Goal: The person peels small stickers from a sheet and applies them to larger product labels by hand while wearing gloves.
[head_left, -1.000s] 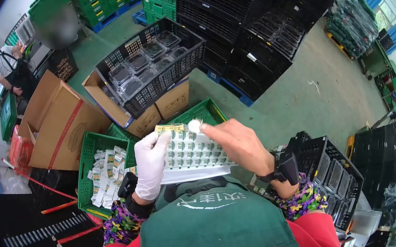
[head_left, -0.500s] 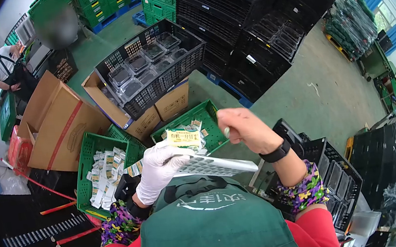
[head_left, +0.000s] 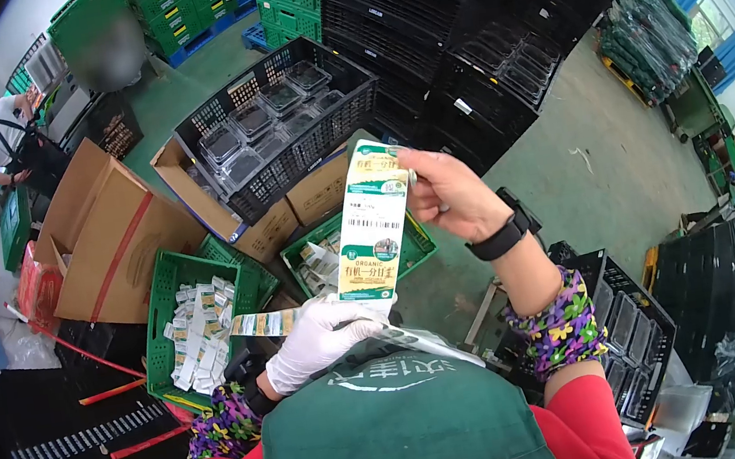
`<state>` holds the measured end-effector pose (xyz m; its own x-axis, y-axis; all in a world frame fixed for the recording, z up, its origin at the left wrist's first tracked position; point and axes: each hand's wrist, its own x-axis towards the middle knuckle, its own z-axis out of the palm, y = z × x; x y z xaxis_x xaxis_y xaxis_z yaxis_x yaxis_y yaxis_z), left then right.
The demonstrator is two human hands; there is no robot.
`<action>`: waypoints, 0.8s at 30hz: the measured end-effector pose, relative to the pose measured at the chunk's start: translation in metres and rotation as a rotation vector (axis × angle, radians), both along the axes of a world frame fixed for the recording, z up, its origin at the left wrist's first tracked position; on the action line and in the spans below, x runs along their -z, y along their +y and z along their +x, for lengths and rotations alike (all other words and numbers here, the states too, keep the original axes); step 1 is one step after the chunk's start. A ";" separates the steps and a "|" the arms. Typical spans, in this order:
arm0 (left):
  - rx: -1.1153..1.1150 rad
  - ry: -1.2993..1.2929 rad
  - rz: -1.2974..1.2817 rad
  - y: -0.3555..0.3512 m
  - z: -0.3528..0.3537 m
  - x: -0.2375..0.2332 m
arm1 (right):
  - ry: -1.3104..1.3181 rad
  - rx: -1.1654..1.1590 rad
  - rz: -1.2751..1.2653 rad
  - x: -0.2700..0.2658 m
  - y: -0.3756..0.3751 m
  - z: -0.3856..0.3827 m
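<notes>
My left hand [head_left: 321, 338], in a white glove, is closed at my apron, around the lower end of a long printed label [head_left: 372, 229]. My right hand [head_left: 451, 191], bare and with a black wristband, pinches the label's upper end. The label is white, green and yellow with a barcode, and stretches nearly upright between both hands. A folded strip of small labels [head_left: 264, 324] sticks out to the left beside my gloved hand. Partly hidden below that hand, a thin clear plastic tray [head_left: 434, 343] lies tilted against the apron.
A green crate [head_left: 159, 350] of label strips stands at left, another green crate [head_left: 417, 255] behind the label. Beyond, a black crate [head_left: 312, 158] of clear trays rests on cartons. More trays fill a black crate [head_left: 649, 285] at right. A person [head_left: 7, 138] stands far left.
My right hand has moved slightly and now grips the upper end of the label, which is stretched upward between my hands. The tray has tilted, and my left hand has lowered slightly.
</notes>
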<state>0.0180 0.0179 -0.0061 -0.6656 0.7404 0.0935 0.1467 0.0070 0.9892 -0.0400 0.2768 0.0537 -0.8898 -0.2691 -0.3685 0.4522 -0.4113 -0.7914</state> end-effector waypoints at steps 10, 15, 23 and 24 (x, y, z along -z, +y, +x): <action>-0.375 0.181 -0.072 0.003 -0.002 -0.014 | 0.296 0.115 0.539 0.017 -0.051 0.060; -0.381 0.249 -0.111 0.006 0.001 -0.006 | 0.314 0.043 0.873 0.022 -0.061 0.062; -0.250 0.491 -0.054 0.008 -0.006 -0.007 | 0.377 -0.022 0.564 0.017 -0.051 0.046; -0.202 0.602 -0.067 0.009 -0.007 -0.009 | 0.401 0.041 0.511 0.020 -0.047 0.037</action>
